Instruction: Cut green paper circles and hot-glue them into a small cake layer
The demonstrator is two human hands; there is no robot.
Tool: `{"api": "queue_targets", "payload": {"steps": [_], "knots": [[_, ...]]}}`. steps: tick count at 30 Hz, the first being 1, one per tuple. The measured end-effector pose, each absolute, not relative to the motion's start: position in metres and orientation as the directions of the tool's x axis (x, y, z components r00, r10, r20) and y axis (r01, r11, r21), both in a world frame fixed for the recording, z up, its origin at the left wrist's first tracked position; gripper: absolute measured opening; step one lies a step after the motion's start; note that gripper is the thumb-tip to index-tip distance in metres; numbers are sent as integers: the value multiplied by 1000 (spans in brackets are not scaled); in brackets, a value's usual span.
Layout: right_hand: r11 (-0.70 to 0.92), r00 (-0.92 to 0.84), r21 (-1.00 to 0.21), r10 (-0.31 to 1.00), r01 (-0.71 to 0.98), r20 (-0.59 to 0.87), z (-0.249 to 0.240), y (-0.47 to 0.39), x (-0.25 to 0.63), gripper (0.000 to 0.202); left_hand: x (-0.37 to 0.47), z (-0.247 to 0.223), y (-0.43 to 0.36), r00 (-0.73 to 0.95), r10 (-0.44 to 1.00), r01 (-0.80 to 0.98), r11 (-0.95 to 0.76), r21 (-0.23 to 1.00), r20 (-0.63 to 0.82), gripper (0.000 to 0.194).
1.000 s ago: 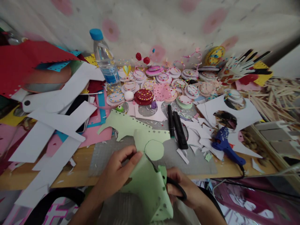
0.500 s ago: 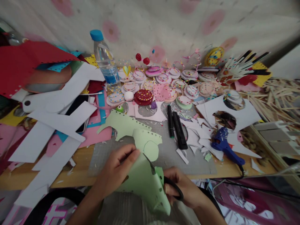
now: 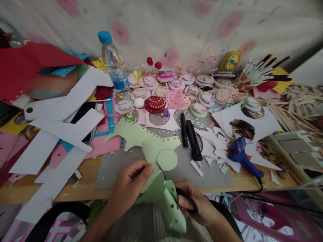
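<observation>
My left hand (image 3: pixel 133 183) pinches a sheet of light green paper (image 3: pixel 151 186) between thumb and fingers. Black-handled scissors (image 3: pixel 188 200) are in my right hand (image 3: pixel 195 203), their blades mostly hidden at the paper. A round green piece (image 3: pixel 167 159) with a dark outline sticks out above the blades, joined to the sheet as far as I can see. The sheet's lower right part, edged with punched holes, curls down beside my right hand. Behind my hands, another green offcut (image 3: pixel 130 131) lies on the grey cutting mat (image 3: pixel 111 168).
A water bottle (image 3: pixel 116 67) stands at the back left, near decorated discs (image 3: pixel 155 104). A black pen (image 3: pixel 184 131), a black cutter (image 3: pixel 193 141) and a blue glue gun (image 3: pixel 243 156) lie to the right. White strips (image 3: pixel 55 158) cover the left side.
The green sheet has turned and shifted in my hands; its round piece sits farther right and looks wider. My left hand has moved slightly right and down. The scissor blades are less visible.
</observation>
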State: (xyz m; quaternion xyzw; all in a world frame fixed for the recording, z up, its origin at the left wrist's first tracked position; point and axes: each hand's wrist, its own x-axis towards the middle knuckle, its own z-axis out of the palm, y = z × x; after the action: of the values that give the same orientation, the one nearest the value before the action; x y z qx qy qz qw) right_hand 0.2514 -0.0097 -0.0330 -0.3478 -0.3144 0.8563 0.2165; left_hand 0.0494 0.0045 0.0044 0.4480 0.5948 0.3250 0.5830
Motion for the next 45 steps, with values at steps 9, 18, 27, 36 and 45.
{"api": "queue_targets", "payload": {"steps": [9, 18, 27, 36, 45], "knots": [[-728, -680, -654, 587, -206, -439, -35, -14, 251, 55, 55, 3, 0, 2, 949, 164, 312, 936, -317, 37], [-724, -678, -672, 572, -153, -462, -38, -14, 252, 59, 59, 2, -2, -36, 954, 177, 298, 938, -297, 38], [-733, -654, -668, 569, -128, -498, -32, -14, 249, 62, 58, 4, -4, -45, 951, 190, 310, 932, -307, 37], [-716, -664, -679, 588, -162, -462, -33, -13, 247, 59, 58, 1, -5, -6, 960, 234, 272, 933, -279, 34], [-730, -676, -669, 563, -138, -475, -29, -10, 247, 60, 56, -3, -8, 6, 963, 232, 260, 937, -269, 35]]}}
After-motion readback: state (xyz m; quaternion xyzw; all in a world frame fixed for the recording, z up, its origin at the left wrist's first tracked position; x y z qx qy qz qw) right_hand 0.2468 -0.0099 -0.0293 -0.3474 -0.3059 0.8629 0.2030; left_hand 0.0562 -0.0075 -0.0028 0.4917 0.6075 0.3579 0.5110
